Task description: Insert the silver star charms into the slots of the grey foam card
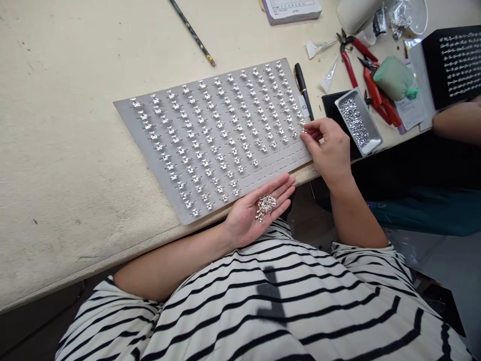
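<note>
A grey slotted board [150, 125] lies on the cream table, filled with rows of several small silver pieces [225, 120]. My left hand [259, 210] rests palm up at the table's near edge, fingers spread, cradling a small heap of silver pieces [266, 205]. My right hand [328, 148] is at the board's right edge, its fingertips pinched on one silver piece [302, 131] over a slot. The lower right slots of the board are bare.
A black pen [302, 89] lies beside the board's right edge. A small metal tray of silver parts [356, 120], red pliers [372, 85], a green pouch [394, 77] and a black display board [458, 62] sit at right. Another person's arm [456, 123] is at far right.
</note>
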`<state>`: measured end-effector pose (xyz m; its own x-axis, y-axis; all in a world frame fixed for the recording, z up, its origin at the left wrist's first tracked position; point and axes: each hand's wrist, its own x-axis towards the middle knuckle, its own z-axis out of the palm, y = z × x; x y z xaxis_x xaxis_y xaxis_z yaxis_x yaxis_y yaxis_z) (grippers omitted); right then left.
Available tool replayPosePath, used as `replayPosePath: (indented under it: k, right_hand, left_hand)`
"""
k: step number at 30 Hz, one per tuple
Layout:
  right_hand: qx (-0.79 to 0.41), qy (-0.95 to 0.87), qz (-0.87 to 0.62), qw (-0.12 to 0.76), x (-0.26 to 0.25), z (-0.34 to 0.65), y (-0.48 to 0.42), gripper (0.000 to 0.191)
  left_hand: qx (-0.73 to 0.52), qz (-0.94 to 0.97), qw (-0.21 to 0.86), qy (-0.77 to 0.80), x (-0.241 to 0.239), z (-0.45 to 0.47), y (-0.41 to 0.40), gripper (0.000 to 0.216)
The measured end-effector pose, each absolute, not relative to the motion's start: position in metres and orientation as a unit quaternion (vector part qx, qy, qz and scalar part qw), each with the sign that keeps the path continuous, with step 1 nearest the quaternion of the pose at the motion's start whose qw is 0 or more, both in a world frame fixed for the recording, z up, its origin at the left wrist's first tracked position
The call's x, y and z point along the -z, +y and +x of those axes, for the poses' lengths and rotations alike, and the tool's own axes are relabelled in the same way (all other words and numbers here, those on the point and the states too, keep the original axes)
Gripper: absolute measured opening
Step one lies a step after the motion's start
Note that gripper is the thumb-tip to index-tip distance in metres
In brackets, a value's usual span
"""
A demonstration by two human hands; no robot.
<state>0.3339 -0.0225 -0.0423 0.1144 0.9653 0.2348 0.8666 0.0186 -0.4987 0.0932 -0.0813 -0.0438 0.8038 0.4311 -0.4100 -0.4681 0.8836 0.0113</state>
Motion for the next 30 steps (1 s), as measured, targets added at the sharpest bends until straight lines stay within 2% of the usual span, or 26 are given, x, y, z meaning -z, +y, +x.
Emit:
replayPosePath:
  k: [3, 6, 16, 23, 26, 30]
  right_hand:
    - [-0.088, -0.655, -0.689, 0.298, 0.04, 0.332, -0.028, 0.024]
    - [-0.046, -0.671, -0.68, 0.292, 0.035, 0.327, -0.034, 0.013]
    - [-0.019, -0.703, -0.671, 0.234, 0.044, 0.319, -0.027, 0.016]
    - [0.007, -0.662, -0.681, 0.313, 0.057, 0.318, -0.03, 0.024]
    - [-0.017, -0.646, -0.679, 0.348, 0.063, 0.32, -0.032, 0.024]
    - [-0.061, -0.67, -0.658, 0.338, 0.059, 0.324, -0.032, 0.022]
  left_hand:
    - [-0.237, -0.045, 0.949, 0.203, 0.044, 0.093, -0.081, 0.038]
    - [-0.235, -0.044, 0.95, 0.2, 0.044, 0.092, -0.081, 0.038]
    - [-0.234, -0.051, 0.95, 0.203, 0.045, 0.092, -0.081, 0.038]
    - [-0.233, -0.056, 0.947, 0.211, 0.043, 0.092, -0.081, 0.039]
    - [-0.235, -0.064, 0.945, 0.216, 0.043, 0.092, -0.081, 0.038]
    - [-0.238, -0.064, 0.944, 0.22, 0.042, 0.093, -0.081, 0.037]
